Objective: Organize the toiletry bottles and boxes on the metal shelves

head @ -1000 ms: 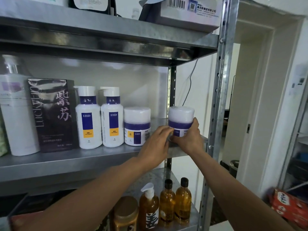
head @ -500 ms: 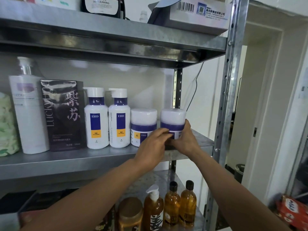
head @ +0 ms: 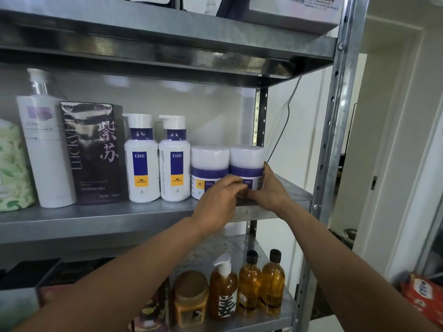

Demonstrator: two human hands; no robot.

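A squat white jar (head: 247,158) with purple band, labelled "EHD", stands on the grey metal shelf (head: 119,219), well right of the dark "紫苏" box (head: 92,152), touching its twin jar (head: 209,161). The right hand (head: 272,190) cups its side; the left hand (head: 218,202) grips its front with curled fingers.

On the middle shelf (head: 119,216), both hands hold the rightmost white jar (head: 247,159). The right hand (head: 268,190) wraps its right side, and the left hand (head: 219,200) curls against its front label. The jar stands upright, touching its twin jar (head: 209,161) on the left. Further left stand two white pump bottles (head: 174,164) and a dark box (head: 93,152).
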